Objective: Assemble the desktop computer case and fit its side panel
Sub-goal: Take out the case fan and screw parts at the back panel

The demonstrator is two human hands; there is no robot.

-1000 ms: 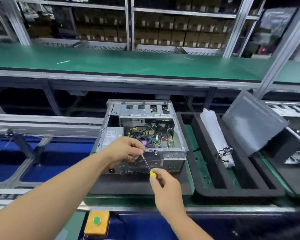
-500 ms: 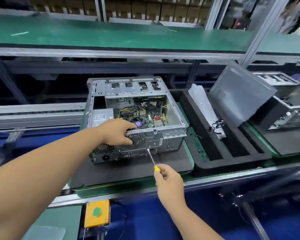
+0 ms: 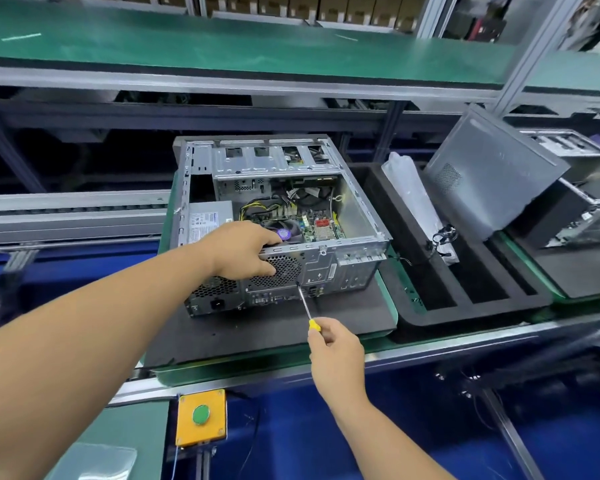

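The computer case (image 3: 281,216) is bare silver-grey metal, its rear fan grille (image 3: 284,270) a honeycomb of dark holes. Inside sit a green board (image 3: 312,225), yellow and black wires (image 3: 257,207), a red part (image 3: 322,223) and what looks like a purple round sticker (image 3: 283,233). The screwdriver (image 3: 307,306) has a yellow handle. The foam pad (image 3: 343,317) is black, the table (image 3: 222,50) green. An orange box (image 3: 201,417) bears a green button (image 3: 201,415).

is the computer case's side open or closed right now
Open: the computer case shows its motherboard and cables from above, and the grey side panel leans apart to its right.
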